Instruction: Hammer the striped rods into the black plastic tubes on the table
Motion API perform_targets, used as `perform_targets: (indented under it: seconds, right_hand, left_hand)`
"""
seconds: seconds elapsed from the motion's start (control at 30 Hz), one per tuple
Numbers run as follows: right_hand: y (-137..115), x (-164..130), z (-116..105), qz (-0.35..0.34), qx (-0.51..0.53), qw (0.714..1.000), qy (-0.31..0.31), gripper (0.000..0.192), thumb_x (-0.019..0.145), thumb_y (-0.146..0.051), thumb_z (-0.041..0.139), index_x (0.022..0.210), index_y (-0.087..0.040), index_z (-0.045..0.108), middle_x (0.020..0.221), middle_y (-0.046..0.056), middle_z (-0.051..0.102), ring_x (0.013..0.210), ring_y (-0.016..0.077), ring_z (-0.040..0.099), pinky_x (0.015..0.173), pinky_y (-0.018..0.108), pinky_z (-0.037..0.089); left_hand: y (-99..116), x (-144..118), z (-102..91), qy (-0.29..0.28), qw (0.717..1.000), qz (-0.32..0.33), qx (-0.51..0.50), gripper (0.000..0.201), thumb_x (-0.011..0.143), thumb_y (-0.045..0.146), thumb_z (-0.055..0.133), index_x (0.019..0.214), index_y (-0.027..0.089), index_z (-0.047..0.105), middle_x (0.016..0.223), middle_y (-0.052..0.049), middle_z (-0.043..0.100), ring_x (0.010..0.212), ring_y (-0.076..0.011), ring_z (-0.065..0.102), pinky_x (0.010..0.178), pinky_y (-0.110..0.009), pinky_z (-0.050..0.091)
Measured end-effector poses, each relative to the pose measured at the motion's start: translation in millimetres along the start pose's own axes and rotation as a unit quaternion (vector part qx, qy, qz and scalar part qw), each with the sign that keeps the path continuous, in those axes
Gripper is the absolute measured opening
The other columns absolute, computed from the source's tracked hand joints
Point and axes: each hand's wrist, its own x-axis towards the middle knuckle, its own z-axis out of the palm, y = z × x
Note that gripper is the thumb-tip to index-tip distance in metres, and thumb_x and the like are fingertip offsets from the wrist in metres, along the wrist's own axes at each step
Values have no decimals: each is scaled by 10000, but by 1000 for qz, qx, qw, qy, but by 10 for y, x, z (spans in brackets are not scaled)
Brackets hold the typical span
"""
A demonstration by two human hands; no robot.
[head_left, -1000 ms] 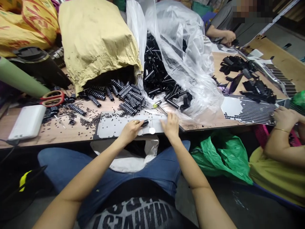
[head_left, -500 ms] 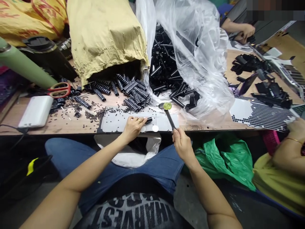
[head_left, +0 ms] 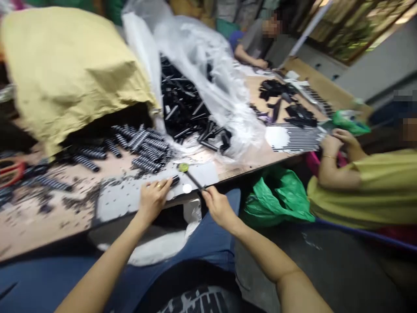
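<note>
My left hand (head_left: 153, 198) is closed around a short black tube (head_left: 175, 180), whose end sticks out past the fingers. It rests over a white board (head_left: 114, 203) at the table's front edge. In my right hand (head_left: 217, 206) is a small hammer, gripped by its dark handle (head_left: 194, 178); its yellow-green head (head_left: 183, 167) is just beyond the tube, apart from it. A white disc (head_left: 186, 188) lies between the hands. Behind the board is a pile of black tubes with rows of white spots (head_left: 151, 150). Tiny dark pieces are scattered on the board and table.
A yellow sack (head_left: 81, 65) and a clear plastic bag (head_left: 205, 56) of black parts (head_left: 182, 98) stand behind. Red-handled scissors (head_left: 18, 171) lie left. On the right are a green bag (head_left: 280, 195), a dotted sheet (head_left: 302, 139) and a co-worker's yellow-green shirt (head_left: 365, 191). Another person sits farther back.
The camera has turned right and tilted, so the table shifts left and slants. Both hands keep their grips, the hammer still beside the tube. The co-worker at right shows more fully.
</note>
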Motion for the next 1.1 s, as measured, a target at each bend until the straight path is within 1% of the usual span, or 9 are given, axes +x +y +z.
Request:
perform_targets:
  seconds: [0.17, 0.3, 0.53, 0.6, 0.67, 0.73, 0.83, 0.93, 1.1]
  right_hand:
    - [55, -52, 27, 33, -40, 998, -31, 276, 984, -414, 372, 977, -214, 561, 762, 13, 661, 724, 176, 639, 615, 235, 356]
    - [73, -114, 43, 51, -66, 996, -43, 309, 988, -448, 349, 1005, -216, 552, 796, 22, 676, 752, 194, 655, 627, 254, 347]
    - [137, -111, 191, 66, -90, 991, -78, 377, 985, -499, 301, 1025, -211, 540, 870, 45, 697, 809, 233, 674, 657, 287, 390]
    - [157, -114, 239, 67, -95, 990, -80, 390, 981, -512, 295, 1036, -210, 535, 887, 51, 700, 822, 245, 679, 663, 297, 408]
    - [168, -125, 273, 66, -102, 989, -85, 409, 976, -525, 284, 1042, -207, 533, 897, 58, 702, 826, 256, 686, 666, 310, 428]
    - [175, -140, 292, 64, -108, 988, -92, 435, 971, -541, 268, 1048, -205, 533, 912, 66, 706, 822, 265, 693, 664, 323, 449]
    - [194, -164, 308, 61, -112, 987, -94, 467, 967, -557, 238, 1075, -207, 528, 933, 76, 709, 827, 276, 700, 660, 336, 475]
    - [222, -184, 316, 59, -110, 988, -94, 482, 965, -566, 222, 1092, -209, 520, 930, 84, 712, 827, 284, 703, 655, 345, 493]
    - [238, -207, 309, 59, -90, 989, -99, 467, 958, -575, 242, 1068, -219, 523, 932, 82, 717, 827, 284, 704, 662, 355, 504]
  left_hand:
    - [-107, -15, 88, 36, 999, 27, 26, 364, 949, 257, 414, 1243, 171, 612, 1070, -122, 681, 889, -263, 609, 712, -369, 353]
    - [-138, -20, 114, 40, 998, 47, 13, 372, 950, 263, 407, 1239, 151, 614, 1059, -135, 679, 866, -265, 611, 668, -347, 365]
    - [-158, -19, 130, 51, 998, 37, -6, 382, 919, 269, 454, 1257, 177, 606, 1049, -131, 685, 799, -261, 607, 638, -340, 379]
    - [-168, -20, 126, 51, 998, 43, -11, 429, 917, 279, 448, 1323, 189, 552, 1048, -133, 683, 792, -266, 609, 634, -342, 384]
    - [-171, -18, 110, 52, 997, 54, -20, 513, 916, 289, 431, 1426, 228, 432, 1048, -131, 680, 792, -275, 612, 626, -347, 390]
    - [-165, -11, 79, 49, 997, 56, -37, 609, 913, 303, 404, 1502, 326, 250, 1042, -103, 679, 790, -284, 613, 618, -358, 402]
    - [-138, 5, 15, 35, 996, 38, -68, 677, 898, 334, 357, 1469, 517, 45, 980, -21, 686, 770, -298, 607, 601, -388, 411]
    - [-110, 23, -37, 20, 996, 23, -85, 677, 874, 352, 334, 1424, 583, 14, 934, 8, 683, 752, -310, 597, 590, -408, 406]
    - [-86, 45, -49, 24, 995, 29, -95, 655, 876, 370, 334, 1435, 561, 49, 931, -36, 666, 752, -323, 600, 575, -407, 407]
